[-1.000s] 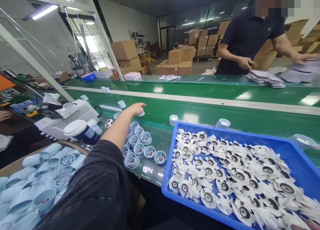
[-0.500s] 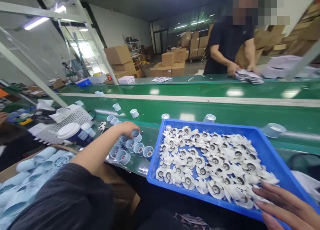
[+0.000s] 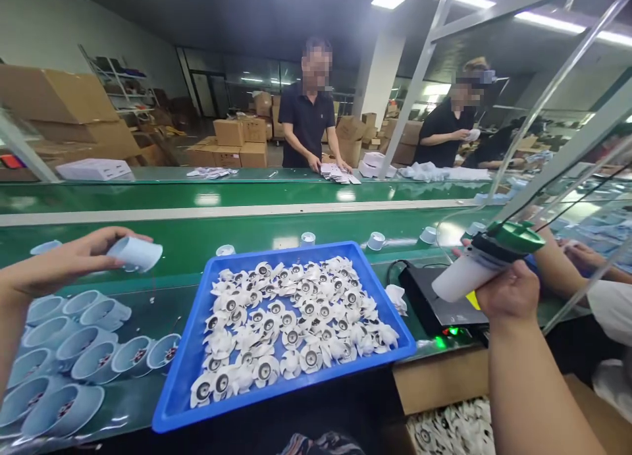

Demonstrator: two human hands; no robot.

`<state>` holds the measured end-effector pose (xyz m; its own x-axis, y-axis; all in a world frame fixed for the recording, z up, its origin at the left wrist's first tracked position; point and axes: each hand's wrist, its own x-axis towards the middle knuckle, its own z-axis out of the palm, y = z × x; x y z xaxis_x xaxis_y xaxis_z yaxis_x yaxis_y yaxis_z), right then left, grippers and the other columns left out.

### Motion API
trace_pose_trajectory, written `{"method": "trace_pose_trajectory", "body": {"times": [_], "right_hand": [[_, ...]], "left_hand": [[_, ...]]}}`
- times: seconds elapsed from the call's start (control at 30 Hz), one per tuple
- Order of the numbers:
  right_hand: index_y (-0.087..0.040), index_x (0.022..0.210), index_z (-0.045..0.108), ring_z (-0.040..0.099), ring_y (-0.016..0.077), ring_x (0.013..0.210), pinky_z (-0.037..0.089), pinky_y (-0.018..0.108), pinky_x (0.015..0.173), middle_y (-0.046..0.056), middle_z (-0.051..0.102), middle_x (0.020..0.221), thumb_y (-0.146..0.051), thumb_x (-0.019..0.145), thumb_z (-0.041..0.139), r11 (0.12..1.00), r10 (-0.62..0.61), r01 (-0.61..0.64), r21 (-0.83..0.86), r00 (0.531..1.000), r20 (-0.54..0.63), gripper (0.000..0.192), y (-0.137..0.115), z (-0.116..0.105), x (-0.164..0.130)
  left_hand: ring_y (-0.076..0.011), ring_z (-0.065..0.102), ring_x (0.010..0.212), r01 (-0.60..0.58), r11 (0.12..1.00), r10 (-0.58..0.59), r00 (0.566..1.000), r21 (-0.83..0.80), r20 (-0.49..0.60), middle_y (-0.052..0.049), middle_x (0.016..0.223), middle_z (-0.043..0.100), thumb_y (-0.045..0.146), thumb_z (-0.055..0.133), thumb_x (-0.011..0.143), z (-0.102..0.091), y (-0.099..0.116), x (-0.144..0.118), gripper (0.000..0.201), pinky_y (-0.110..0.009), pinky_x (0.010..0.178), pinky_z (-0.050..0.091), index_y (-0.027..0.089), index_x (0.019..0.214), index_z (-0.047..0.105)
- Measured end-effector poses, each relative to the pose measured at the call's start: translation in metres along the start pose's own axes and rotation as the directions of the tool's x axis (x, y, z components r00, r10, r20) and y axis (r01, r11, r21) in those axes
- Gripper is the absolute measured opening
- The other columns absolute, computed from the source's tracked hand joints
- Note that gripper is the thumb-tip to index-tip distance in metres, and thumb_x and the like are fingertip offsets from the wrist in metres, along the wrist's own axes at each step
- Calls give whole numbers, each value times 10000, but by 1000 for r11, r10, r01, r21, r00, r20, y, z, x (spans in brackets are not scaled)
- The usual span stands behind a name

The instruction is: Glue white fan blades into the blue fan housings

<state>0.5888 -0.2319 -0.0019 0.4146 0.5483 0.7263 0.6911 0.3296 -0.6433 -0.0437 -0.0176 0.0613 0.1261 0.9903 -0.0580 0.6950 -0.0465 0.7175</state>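
Closest in, bottom left, there's a bunch of pale blue housings (image 3: 59, 356) sitting open-side-up on the green tabletop (image 3: 296, 224), some with little motors showing inside. Right next to them is the blue tray (image 3: 182, 389), loaded with white fan impellers (image 3: 291, 323). Down at the bottom right a cardboard box (image 3: 444, 382) has more impellers in it.

The left hand (image 3: 59, 264) is up over the housings, grip closed around one pale blue cup (image 3: 135, 253), held tipped on its side. The right hand (image 3: 506, 290) is off to the right of the tray, grip wrapped around a white tool with a green cap (image 3: 486, 261), above a black device (image 3: 434, 297) with a green light on.

Further back, a few loose cups (image 3: 375, 240) sit along the belt. Across it, a person in a dark shirt (image 3: 309, 119) handles a stack of flat white pieces (image 3: 338, 173), another person (image 3: 444, 135) stands further right, and cardboard boxes (image 3: 237, 142) pile up behind.
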Motion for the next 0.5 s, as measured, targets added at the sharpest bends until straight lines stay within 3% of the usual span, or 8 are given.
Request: {"method": "trace_pose_trajectory", "body": {"times": [0.07,0.17,0.27,0.33,0.4,0.5], "right_hand": [[-153,1214,545,641,206,856,547,384,772,117,628,1012,-663,871,491,984,89,-99,146,994,70,617,4,0,3],[-221,1239,541,660,242,824,546,376,705,146,619,1065,-674,733,649,938,180,-206,280,977,118,688,-1,8,-7],[-260,1320,485,669,298,820,547,440,694,175,591,1129,-760,654,635,868,254,-323,377,941,224,846,-17,21,-19],[-259,1377,433,666,279,755,545,479,725,171,597,1113,-764,627,642,819,288,-392,418,912,291,928,-32,31,-23],[-241,1429,382,663,272,791,534,499,771,180,581,1162,-795,608,617,775,299,-439,454,888,350,1017,-54,41,-25],[-213,1506,239,630,265,1001,501,492,837,191,455,1360,-840,716,414,718,241,-492,493,839,487,1023,-95,53,-24]], "left_hand": [[-322,604,917,-44,979,26,995,-199,-93,-11,962,683,767,723,247,8,17,-17,819,-419,729,529,352,939,581],[-255,599,825,-169,885,94,978,-434,-188,50,898,698,806,723,277,33,50,-50,831,-334,611,461,384,985,609],[-233,614,753,-225,779,183,974,-586,-132,74,859,724,750,779,259,77,79,-81,765,-326,593,468,380,918,661],[-272,641,845,-237,750,270,962,-618,-41,34,940,728,752,775,312,113,92,-98,723,-401,698,527,340,898,676],[-297,651,939,-292,729,416,907,-619,62,-29,1028,710,764,722,482,150,101,-112,669,-449,795,538,304,963,660],[-298,635,1037,-504,726,645,736,-468,206,-101,1128,663,581,711,687,195,113,-129,607,-462,890,517,253,1173,555]]}}
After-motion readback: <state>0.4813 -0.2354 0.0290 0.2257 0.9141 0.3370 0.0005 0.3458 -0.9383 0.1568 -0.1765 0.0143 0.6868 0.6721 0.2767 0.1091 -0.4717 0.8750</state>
